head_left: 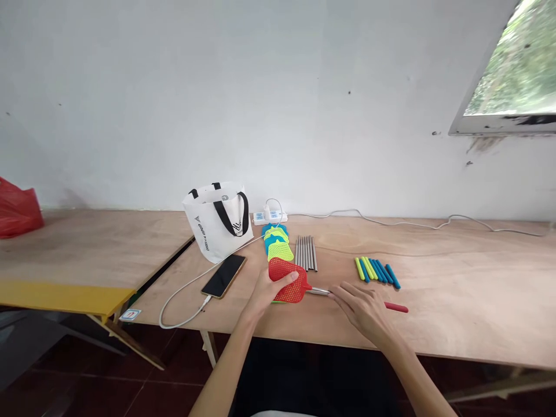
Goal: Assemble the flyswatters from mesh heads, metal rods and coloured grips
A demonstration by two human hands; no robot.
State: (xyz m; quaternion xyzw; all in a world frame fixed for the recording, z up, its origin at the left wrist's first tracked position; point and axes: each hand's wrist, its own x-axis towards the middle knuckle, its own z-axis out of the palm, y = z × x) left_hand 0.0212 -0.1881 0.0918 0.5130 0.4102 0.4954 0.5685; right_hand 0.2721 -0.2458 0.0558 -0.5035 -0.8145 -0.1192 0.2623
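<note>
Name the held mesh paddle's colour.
The mesh paddle is red; the head view shows it best.

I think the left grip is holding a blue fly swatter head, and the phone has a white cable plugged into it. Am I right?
Not quite: the fly swatter head in the left grip is red, not blue, as the head view shows. The phone does have a white cable plugged into it.

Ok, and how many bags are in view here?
2. The white bag stands on the table just behind the phone; the red bag is at the picture's left edge, partly cut off. Anything behind them would be hidden.
</note>
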